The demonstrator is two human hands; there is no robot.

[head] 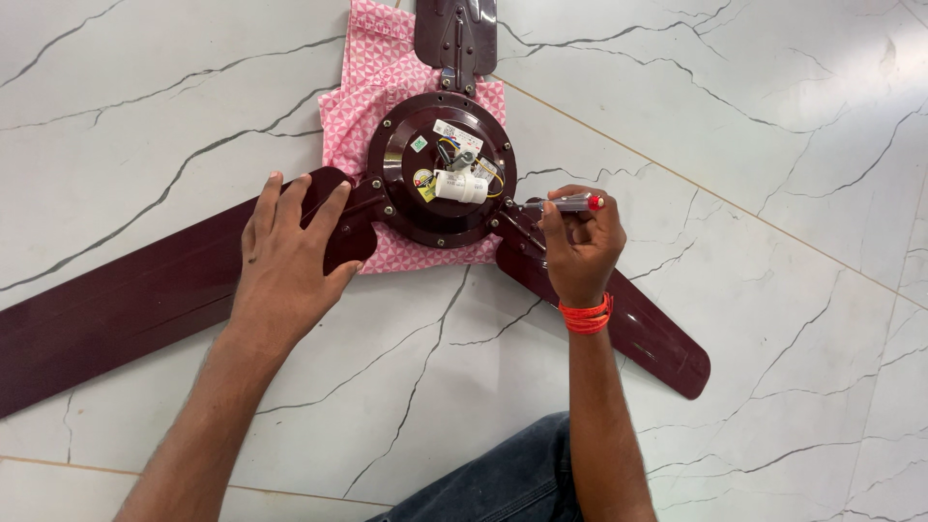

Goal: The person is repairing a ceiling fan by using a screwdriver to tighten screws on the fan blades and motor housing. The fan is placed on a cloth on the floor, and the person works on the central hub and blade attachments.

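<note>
**Hands on the maroon ceiling fan**

On the white marble floor [773, 116], seen from your head camera, a maroon ceiling fan [440, 169] lies with its motor hub facing up, a pink patterned cloth [372, 72] under it. Your left hand [290, 251] lies flat, fingers spread, pressing the root of the left blade [126, 300]. Your right hand [580, 246], an orange thread around its wrist, pinches a screwdriver [565, 204] with a red end, its tip at the hub's rim above the right blade [648, 329]. A white capacitor [461, 186] sits in the hub.

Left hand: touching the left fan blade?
Touching. Head view shows the left hand lying flat on the dark maroon blade, palm and fingers covering its inner end.
</note>
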